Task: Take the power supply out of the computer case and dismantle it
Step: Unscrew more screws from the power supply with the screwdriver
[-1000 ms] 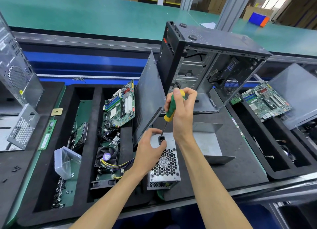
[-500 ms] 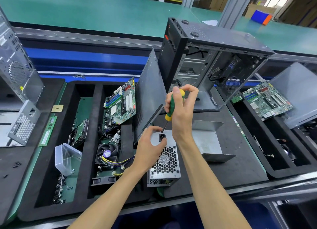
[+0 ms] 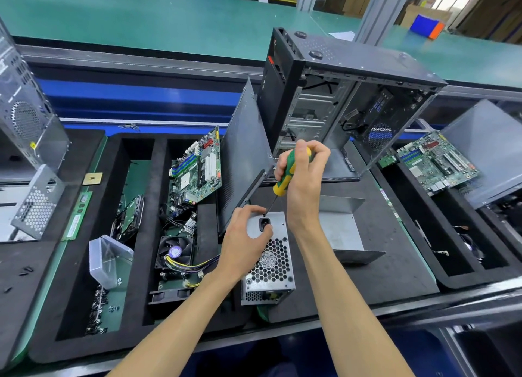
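So the power supply (image 3: pixel 268 259) is out of the computer case (image 3: pixel 347 102), a silver box with a honeycomb grille and black power socket, sitting on the black foam mat (image 3: pixel 395 269) near its front edge. Left hand (image 3: pixel 244 245) clamps its top, right hand (image 3: pixel 303 179) is wrapped round a green-yellow screwdriver (image 3: pixel 285 179), tip at the socket's screw

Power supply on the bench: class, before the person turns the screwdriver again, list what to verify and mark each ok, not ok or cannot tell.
1. Power supply out of the computer case: ok.
2. Left hand steadying it: ok.
3. Right hand has a firm grip on the screwdriver: ok.
4. Tip seated in a screw beside the socket: cannot tell.
5. Screw tub within reach: ok.
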Demonstrator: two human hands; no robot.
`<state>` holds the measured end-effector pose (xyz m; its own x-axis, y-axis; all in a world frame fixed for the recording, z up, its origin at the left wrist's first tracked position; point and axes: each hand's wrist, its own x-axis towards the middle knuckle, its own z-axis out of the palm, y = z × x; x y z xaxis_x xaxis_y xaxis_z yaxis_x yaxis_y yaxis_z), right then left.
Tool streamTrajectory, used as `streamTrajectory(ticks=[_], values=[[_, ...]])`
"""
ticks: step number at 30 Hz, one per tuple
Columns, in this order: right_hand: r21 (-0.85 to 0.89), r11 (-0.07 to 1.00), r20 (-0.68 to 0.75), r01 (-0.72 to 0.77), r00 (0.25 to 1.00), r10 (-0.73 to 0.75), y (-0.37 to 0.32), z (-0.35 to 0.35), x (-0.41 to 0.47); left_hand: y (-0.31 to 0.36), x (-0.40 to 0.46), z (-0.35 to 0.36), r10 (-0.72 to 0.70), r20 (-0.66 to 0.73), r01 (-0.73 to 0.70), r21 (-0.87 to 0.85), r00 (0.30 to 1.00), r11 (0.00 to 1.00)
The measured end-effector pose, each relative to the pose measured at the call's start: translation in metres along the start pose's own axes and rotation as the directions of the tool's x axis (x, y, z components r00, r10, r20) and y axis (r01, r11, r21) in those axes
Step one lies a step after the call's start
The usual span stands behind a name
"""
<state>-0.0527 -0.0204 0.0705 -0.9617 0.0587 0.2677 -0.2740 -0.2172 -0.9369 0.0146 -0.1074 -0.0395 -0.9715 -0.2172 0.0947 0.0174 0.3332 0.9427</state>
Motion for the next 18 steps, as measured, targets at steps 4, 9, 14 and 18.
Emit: streamTrajectory(ticks=[4, 9, 14, 18], values=[[-0.066, 0.997, -0.027, 0.036, 0.999, -0.038, 0.0036, -0.0012, -0.0022, 0.0002, -0.0002, 0.0003, -0.006, 0.004, 0.006, -0.003, 1.0, 1.0], [0.08, 0.997, 0.008, -0.019, 1.0, 0.019, -0.0007, -0.0051, 0.0035, -0.0012, -0.0001, 0.0002, -0.011, 0.001, 0.011, -0.008, 1.0, 1.0], [0.135, 0.99, -0.005, -0.036, 0.999, 0.037, 0.001, -0.0028, 0.0017, -0.0019, -0.0006, 0.0004, -0.008, -0.002, 0.008, -0.014, 1.0, 1.0], [0.026, 0.999, -0.014, 0.019, 1.0, -0.019, -0.0008, 0.0044, -0.0041, -0.0026, -0.0003, 0.0008, -0.001, -0.007, 0.001, -0.023, 1.0, 1.0]])
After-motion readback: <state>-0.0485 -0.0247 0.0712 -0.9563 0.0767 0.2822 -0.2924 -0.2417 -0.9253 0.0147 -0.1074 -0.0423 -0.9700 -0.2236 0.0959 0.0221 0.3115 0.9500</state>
